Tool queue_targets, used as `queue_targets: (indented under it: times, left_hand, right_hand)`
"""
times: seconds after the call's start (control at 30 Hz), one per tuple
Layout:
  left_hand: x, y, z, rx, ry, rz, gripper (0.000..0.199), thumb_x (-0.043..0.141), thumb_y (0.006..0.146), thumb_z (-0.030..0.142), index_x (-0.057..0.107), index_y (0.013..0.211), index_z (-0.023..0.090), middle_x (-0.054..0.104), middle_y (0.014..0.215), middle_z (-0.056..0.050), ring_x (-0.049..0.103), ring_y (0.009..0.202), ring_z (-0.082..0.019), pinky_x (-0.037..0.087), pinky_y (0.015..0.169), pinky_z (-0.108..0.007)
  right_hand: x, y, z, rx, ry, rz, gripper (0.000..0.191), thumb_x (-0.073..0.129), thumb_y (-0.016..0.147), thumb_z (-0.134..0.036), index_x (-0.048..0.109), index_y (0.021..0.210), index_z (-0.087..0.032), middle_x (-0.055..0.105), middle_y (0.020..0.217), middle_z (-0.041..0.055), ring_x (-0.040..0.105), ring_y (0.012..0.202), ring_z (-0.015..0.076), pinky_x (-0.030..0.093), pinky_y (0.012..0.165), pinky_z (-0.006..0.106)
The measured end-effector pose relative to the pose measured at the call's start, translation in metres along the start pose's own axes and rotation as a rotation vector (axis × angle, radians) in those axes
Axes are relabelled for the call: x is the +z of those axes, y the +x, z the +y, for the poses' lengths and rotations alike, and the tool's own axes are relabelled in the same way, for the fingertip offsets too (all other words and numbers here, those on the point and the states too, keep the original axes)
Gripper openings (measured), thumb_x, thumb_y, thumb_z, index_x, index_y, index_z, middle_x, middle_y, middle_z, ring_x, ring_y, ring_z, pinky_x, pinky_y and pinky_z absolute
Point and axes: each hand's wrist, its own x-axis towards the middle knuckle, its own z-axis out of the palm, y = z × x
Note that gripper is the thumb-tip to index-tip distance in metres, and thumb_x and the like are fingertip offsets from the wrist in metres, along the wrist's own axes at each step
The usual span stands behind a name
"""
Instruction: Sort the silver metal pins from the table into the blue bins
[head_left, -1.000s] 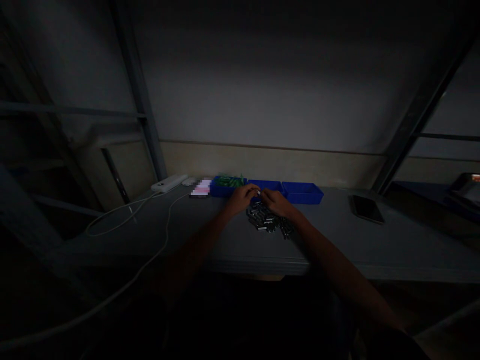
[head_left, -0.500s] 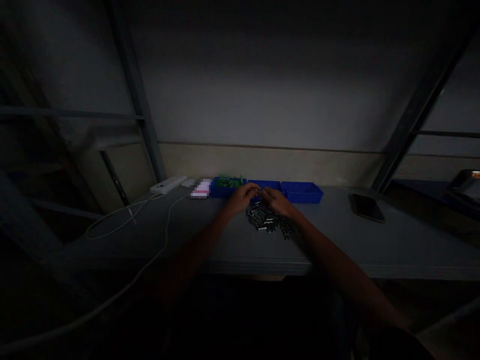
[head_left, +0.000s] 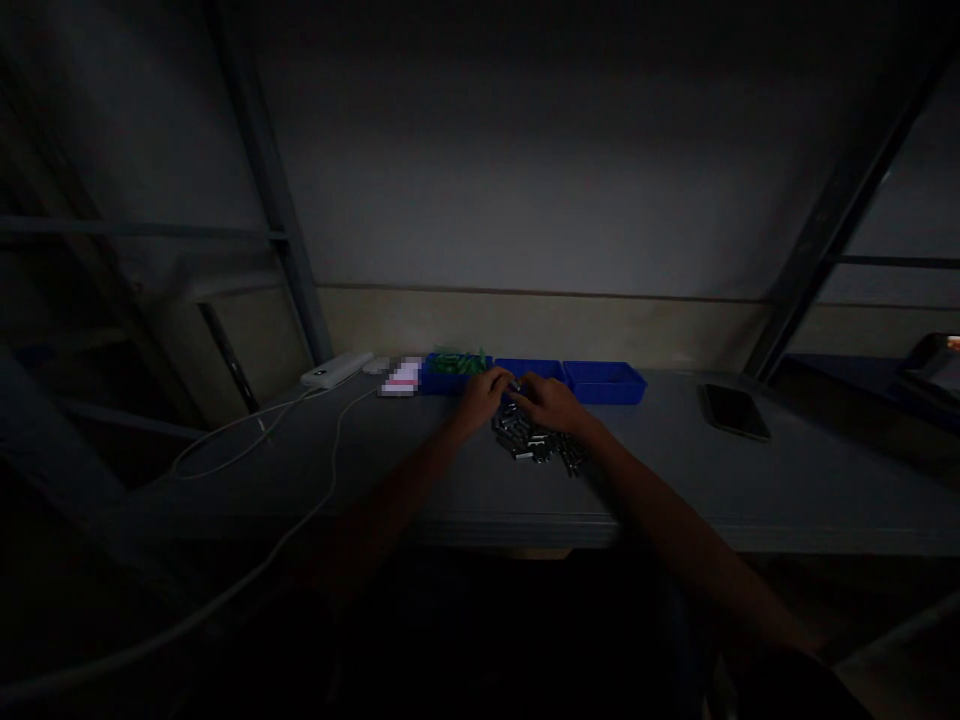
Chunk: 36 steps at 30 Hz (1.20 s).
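My left hand (head_left: 482,396) and my right hand (head_left: 551,403) meet in front of the middle blue bin (head_left: 529,367). Between their fingertips is a small shiny metal piece (head_left: 514,384), too dark and small to name more exactly. Both hands are closed around it, the left from one side and the right from the other. Just below them on the table lies a loose pile of small metal cylindrical parts (head_left: 525,440). The left blue bin (head_left: 448,384), beside my left hand, holds green pieces (head_left: 459,362).
A third blue bin (head_left: 606,392) stands to the right. Further right lies a phone (head_left: 735,411). On the left are a white power bank (head_left: 337,370), a white cable (head_left: 334,465) and a blurred pink-and-white item (head_left: 401,378). Metal posts (head_left: 281,200) frame the grey table (head_left: 420,480).
My fingers have shifted slightly around the metal piece, and more of it shows between my hands. The pile and bins stay as they were.
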Motion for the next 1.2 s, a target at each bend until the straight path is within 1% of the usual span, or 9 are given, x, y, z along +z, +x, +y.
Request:
queue_targets:
  times: [0.17, 0.27, 0.33, 0.5, 0.7, 0.87, 0.97, 1.1, 1.2]
  left_hand:
    - [0.0, -0.001, 0.0, -0.002, 0.07, -0.04, 0.028, 0.038, 0.087, 0.028, 0.063, 0.079, 0.017, 0.065, 0.068, -0.001, 0.058, 0.066, -0.015, 0.047, 0.068, -0.027]
    - [-0.001, -0.002, 0.001, 0.041, 0.024, -0.063, 0.024, 0.041, 0.086, 0.025, 0.063, 0.094, 0.017, 0.068, 0.082, -0.002, 0.061, 0.074, -0.016, 0.048, 0.073, -0.028]
    - [-0.002, -0.002, 0.002, 0.072, -0.001, -0.071, 0.026, 0.044, 0.084, 0.021, 0.061, 0.103, 0.016, 0.068, 0.094, -0.004, 0.062, 0.083, -0.016, 0.048, 0.078, -0.029]
    - [-0.003, -0.002, 0.002, 0.091, -0.007, -0.076, 0.027, 0.047, 0.082, 0.018, 0.063, 0.103, 0.017, 0.067, 0.105, -0.006, 0.061, 0.096, -0.019, 0.046, 0.089, -0.034]
    - [-0.003, -0.001, 0.0, 0.069, -0.008, -0.111, 0.027, 0.047, 0.082, 0.019, 0.065, 0.102, 0.016, 0.069, 0.103, -0.006, 0.062, 0.095, -0.019, 0.047, 0.088, -0.033]
    - [-0.003, 0.0, -0.001, 0.054, 0.011, -0.087, 0.025, 0.047, 0.083, 0.02, 0.066, 0.098, 0.015, 0.069, 0.102, -0.006, 0.062, 0.093, -0.019, 0.047, 0.086, -0.031]
    - [-0.002, 0.001, -0.002, 0.079, 0.012, -0.081, 0.025, 0.045, 0.084, 0.02, 0.066, 0.097, 0.014, 0.069, 0.1, -0.007, 0.062, 0.092, -0.018, 0.047, 0.086, -0.031]
    - [0.002, 0.0, -0.002, 0.079, 0.009, -0.068, 0.025, 0.045, 0.085, 0.02, 0.065, 0.098, 0.013, 0.069, 0.094, -0.008, 0.063, 0.087, -0.018, 0.048, 0.084, -0.032]
    - [0.004, -0.001, -0.001, 0.072, -0.003, -0.05, 0.025, 0.045, 0.085, 0.02, 0.065, 0.098, 0.013, 0.069, 0.096, -0.009, 0.063, 0.088, -0.019, 0.048, 0.085, -0.034]
  right_hand:
    - [0.004, 0.001, -0.001, 0.027, -0.078, 0.011, 0.03, 0.037, 0.091, -0.038, 0.058, 0.095, -0.017, 0.066, 0.083, 0.0108, 0.059, 0.073, 0.0191, 0.036, 0.065, 0.026]
    - [0.003, 0.003, 0.001, 0.037, -0.039, 0.034, 0.028, 0.036, 0.091, -0.033, 0.059, 0.095, -0.017, 0.066, 0.085, 0.01, 0.059, 0.074, 0.0181, 0.036, 0.066, 0.025]
    - [0.004, 0.004, 0.004, 0.029, 0.045, 0.06, 0.026, 0.038, 0.09, -0.032, 0.058, 0.093, -0.015, 0.065, 0.081, 0.0082, 0.057, 0.071, 0.0164, 0.036, 0.064, 0.025]
    - [0.006, 0.006, 0.012, 0.024, 0.358, 0.036, 0.028, 0.045, 0.083, -0.039, 0.055, 0.077, -0.013, 0.052, 0.062, -0.0015, 0.045, 0.056, 0.0103, 0.033, 0.053, 0.021]
    - [0.003, 0.005, 0.013, 0.088, 0.574, -0.074, 0.024, 0.048, 0.079, -0.038, 0.049, 0.074, -0.015, 0.05, 0.057, -0.004, 0.045, 0.052, 0.0091, 0.033, 0.049, 0.019]
    - [0.002, 0.004, 0.009, 0.035, 0.447, -0.025, 0.017, 0.047, 0.081, -0.03, 0.053, 0.075, -0.015, 0.053, 0.058, -0.0027, 0.046, 0.052, 0.0094, 0.033, 0.052, 0.021]
    - [0.002, 0.004, 0.008, 0.02, 0.304, 0.043, 0.023, 0.043, 0.085, -0.033, 0.054, 0.076, -0.015, 0.055, 0.063, -0.0002, 0.048, 0.057, 0.0108, 0.033, 0.056, 0.022]
    - [0.005, 0.005, 0.004, 0.06, 0.25, 0.084, 0.033, 0.027, 0.093, -0.034, 0.051, 0.079, -0.017, 0.056, 0.069, 0.002, 0.051, 0.063, 0.0129, 0.034, 0.061, 0.023]
    - [0.011, 0.006, 0.0, 0.099, 0.217, 0.106, 0.033, 0.024, 0.094, -0.034, 0.05, 0.079, -0.018, 0.055, 0.071, 0.0026, 0.051, 0.065, 0.0138, 0.033, 0.061, 0.024]
